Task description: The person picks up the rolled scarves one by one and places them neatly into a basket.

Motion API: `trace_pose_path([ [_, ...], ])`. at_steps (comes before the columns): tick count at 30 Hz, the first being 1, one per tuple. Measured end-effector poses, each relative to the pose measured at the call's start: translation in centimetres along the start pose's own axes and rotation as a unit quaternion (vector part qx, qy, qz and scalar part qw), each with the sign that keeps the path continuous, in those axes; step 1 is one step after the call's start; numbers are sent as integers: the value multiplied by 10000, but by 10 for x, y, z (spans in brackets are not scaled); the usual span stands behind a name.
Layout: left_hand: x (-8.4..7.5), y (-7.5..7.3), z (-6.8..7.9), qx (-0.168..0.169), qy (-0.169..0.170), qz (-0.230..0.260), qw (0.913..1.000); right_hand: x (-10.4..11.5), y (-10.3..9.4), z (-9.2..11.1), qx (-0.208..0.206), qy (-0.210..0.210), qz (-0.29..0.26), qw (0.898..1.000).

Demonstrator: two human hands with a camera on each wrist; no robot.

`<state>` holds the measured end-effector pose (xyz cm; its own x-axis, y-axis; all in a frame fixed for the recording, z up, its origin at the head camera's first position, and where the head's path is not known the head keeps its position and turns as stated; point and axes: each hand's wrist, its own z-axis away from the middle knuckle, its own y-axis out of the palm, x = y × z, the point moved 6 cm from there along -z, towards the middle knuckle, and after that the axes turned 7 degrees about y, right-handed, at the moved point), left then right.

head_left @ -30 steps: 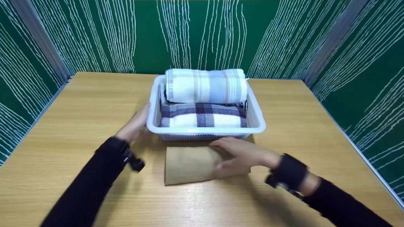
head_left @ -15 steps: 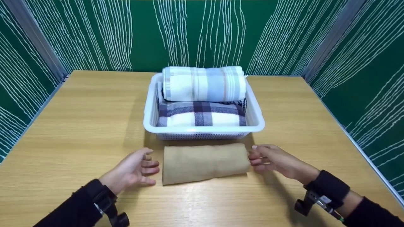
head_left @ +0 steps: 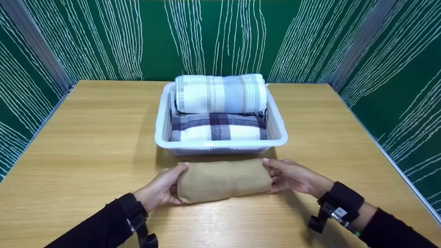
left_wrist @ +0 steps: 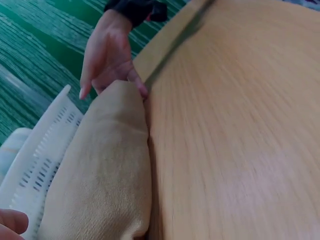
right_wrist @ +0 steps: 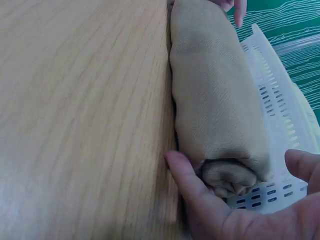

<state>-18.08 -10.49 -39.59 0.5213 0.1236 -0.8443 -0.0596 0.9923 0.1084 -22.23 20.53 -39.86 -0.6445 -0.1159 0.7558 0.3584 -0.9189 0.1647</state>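
A rolled tan cloth [head_left: 224, 181] lies crosswise on the wooden table in front of a white basket [head_left: 220, 143]. At its left end, my left hand [head_left: 160, 189] grips the roll, thumb over the top edge and fingers low at the end. My right hand [head_left: 296, 177] is spread around the other end; in the right wrist view its thumb stands apart from the cloth and a finger lies low beside it. The spiral of the rolled end [right_wrist: 230, 175] shows there. Inside the basket are a purple-and-white checked cloth [head_left: 220, 127] and, behind it, a light blue striped roll [head_left: 220, 93].
The wooden table [head_left: 86, 155] reaches back to a green wall [head_left: 162, 41] with white wavy lines. Grey corner posts [head_left: 361, 41] and side walls bound it left and right. The basket's perforated wall [left_wrist: 45, 155] stands close behind the tan roll.
My left hand has come from beside the roll onto its left end, which is now squeezed rounder. My right hand has shifted slightly left, closer around its end. The basket stays in place.
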Motion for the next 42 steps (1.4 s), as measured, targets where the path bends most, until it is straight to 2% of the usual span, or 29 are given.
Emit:
trace_pose_path([
  [7,7,5,-9,-16,77,41,10000,-5,8,-10,263,-24,-38,9996],
  [14,6,1,-9,-30,300,142,9994,-4,10,-8,383,-124,-84,9992],
  [20,7,-2,-3,62,322,172,9993,-3,14,-1,517,-139,-21,9986],
  [27,13,-3,17,209,239,367,9988,-2,19,13,650,-129,84,9978],
  [33,-3,0,34,245,405,440,9979,14,23,31,829,-283,127,9961],
  [39,-31,1,46,366,709,463,9957,37,27,51,871,-518,180,9947],
  [42,-46,4,50,396,836,306,9952,51,28,62,777,-604,277,9948],
])
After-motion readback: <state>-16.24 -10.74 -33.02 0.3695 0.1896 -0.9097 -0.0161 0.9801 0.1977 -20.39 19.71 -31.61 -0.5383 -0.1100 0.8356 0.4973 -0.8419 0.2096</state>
